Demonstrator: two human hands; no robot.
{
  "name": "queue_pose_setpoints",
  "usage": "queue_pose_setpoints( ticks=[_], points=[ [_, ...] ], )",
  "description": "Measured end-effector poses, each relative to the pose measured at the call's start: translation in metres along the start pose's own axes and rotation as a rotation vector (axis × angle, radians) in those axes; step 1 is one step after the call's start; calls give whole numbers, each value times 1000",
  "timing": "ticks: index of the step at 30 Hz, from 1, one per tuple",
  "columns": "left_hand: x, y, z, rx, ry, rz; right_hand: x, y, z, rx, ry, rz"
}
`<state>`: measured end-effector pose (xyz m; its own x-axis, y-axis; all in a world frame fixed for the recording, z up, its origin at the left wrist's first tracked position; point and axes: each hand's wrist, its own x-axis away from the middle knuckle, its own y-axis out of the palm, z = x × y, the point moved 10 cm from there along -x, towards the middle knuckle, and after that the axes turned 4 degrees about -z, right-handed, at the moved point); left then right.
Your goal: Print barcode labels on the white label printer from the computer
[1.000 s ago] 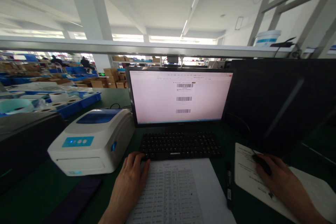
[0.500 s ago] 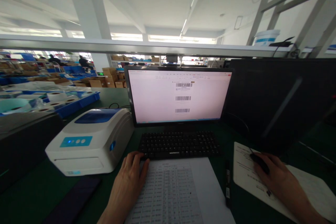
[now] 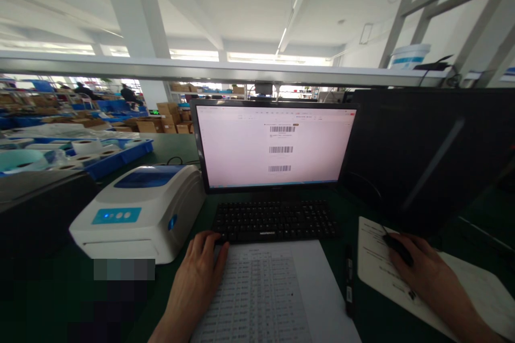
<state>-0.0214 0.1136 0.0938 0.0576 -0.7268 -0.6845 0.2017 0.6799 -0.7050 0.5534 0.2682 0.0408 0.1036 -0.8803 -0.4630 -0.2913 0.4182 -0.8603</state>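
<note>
My left hand lies flat with fingers stretched out, resting on the left edge of a printed sheet, fingertips touching the lower left corner of a black keyboard. My right hand is wrapped over a black mouse, which sits on a white paper used as a pad. A monitor behind the keyboard shows a white page with three barcodes.
A white and blue label printer stands left of the keyboard. A black pen lies between the sheet and the mouse paper. A dark second screen stands at the right. Blue trays with label rolls sit at the back left.
The view has shifted very slightly; both hands stay where they were, the left on the sheet and the right on the mouse.
</note>
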Motion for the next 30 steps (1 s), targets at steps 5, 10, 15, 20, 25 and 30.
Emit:
queue_pose_setpoints(
  ticks=[5, 10, 15, 20, 25, 30],
  points=[
    [0, 1, 1, -22, 16, -12, 0, 0, -2, -12, 10, -20],
    [1, 2, -1, -5, -9, -35, 2, 3, 0, 0, -14, 7],
    [0, 4, -3, -4, -19, -42, 2, 5, 3, 7, 5, -11],
    [0, 2, -1, -7, -5, -30, 1, 2, 0, -3, -23, 3],
    [0, 1, -1, 4, -8, -32, 2, 8, 6, -14, -16, -12],
    [0, 0, 0, 0, -17, -22, 2, 9, 7, -12, -16, -12]
  ],
)
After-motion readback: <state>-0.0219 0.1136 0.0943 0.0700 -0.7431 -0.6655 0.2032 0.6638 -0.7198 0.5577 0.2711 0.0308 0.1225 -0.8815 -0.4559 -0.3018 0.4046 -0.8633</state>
